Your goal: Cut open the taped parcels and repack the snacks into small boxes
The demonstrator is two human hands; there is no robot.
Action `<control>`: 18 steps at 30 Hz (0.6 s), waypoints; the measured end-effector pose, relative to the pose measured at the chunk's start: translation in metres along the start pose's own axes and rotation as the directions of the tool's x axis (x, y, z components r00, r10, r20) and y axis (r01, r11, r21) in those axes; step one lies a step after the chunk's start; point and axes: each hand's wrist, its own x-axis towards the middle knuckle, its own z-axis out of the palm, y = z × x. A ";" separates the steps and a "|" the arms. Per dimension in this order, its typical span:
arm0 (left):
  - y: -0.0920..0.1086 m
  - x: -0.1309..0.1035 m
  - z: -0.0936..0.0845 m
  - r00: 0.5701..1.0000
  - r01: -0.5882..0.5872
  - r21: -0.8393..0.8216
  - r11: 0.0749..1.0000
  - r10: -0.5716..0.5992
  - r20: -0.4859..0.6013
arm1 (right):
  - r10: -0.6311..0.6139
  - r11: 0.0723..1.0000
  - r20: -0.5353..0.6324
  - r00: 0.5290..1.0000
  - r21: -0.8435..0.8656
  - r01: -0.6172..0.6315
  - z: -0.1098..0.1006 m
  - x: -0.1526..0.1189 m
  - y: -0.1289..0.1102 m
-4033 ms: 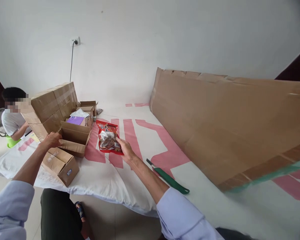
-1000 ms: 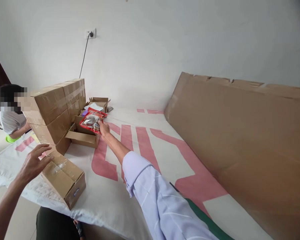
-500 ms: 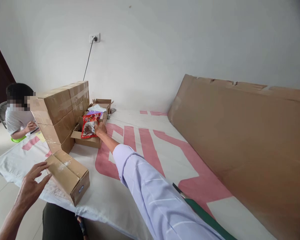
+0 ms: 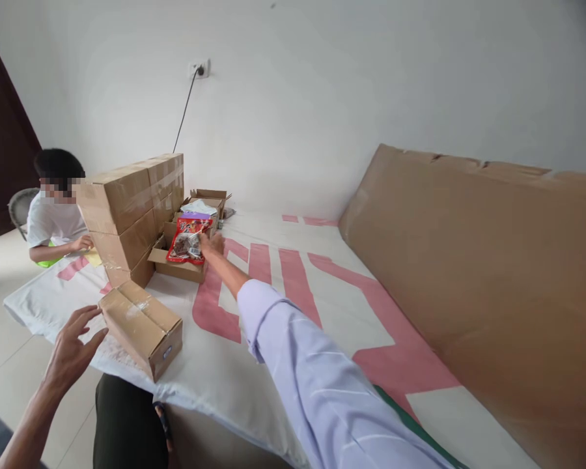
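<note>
Head view gives me a big cardboard sheet (image 4: 469, 280) leaning at the right, beside the white and pink cloth (image 4: 209, 365). At the left a person (image 4: 58, 221) sits beyond the stack (image 4: 127, 208) of boxes. Near the cloth's edge sits the closed box (image 4: 141, 319). Farther in, beside the stack, is the open box (image 4: 178, 269), one flap folded outward.

The red bag (image 4: 190, 241) is right at that open box's mouth, printed front toward me, and I can't tell whether it touches the rim. My right hand (image 4: 212, 245) has its fingers closed on the bag's right side, so its weight seems to be at least partly mine. My left hand (image 4: 71, 352) is empty, fingers apart, beside the closed box; I can't tell whether a fingertip touches it.
</note>
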 end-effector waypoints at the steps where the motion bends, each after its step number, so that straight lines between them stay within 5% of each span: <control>1: -0.003 0.003 -0.003 1.000 0.023 0.002 1.000 -0.023 -0.002 | 0.026 1.000 -0.027 0.999 -0.006 -0.027 -0.007 -0.009 0.000; 4: -0.015 0.020 -0.008 0.991 0.137 0.005 0.991 -0.137 0.008 | 0.025 1.000 -0.009 1.000 0.015 -0.025 -0.024 -0.066 0.010; 7: -0.025 0.044 -0.005 0.954 0.301 -0.107 0.948 -0.299 0.033 | -0.146 0.973 0.193 0.970 0.204 0.106 -0.031 -0.165 0.036; 10: -0.023 0.058 0.006 0.905 0.425 -0.211 0.880 -0.408 0.123 | -0.187 0.963 0.330 0.925 0.248 0.106 -0.024 -0.263 0.066; 12: -0.017 0.059 0.015 0.885 0.462 -0.240 0.854 -0.427 0.183 | -0.148 0.974 0.402 0.904 0.217 0.063 -0.012 -0.304 0.080; 15: -0.007 0.052 0.028 0.867 0.495 -0.242 0.834 -0.459 0.192 | -0.078 0.988 0.468 0.880 0.157 0.004 0.010 -0.324 0.087; 18: 0.003 0.042 0.034 0.864 0.504 -0.190 0.842 -0.490 0.119 | -0.093 0.982 0.473 0.876 0.187 0.004 0.023 -0.310 0.081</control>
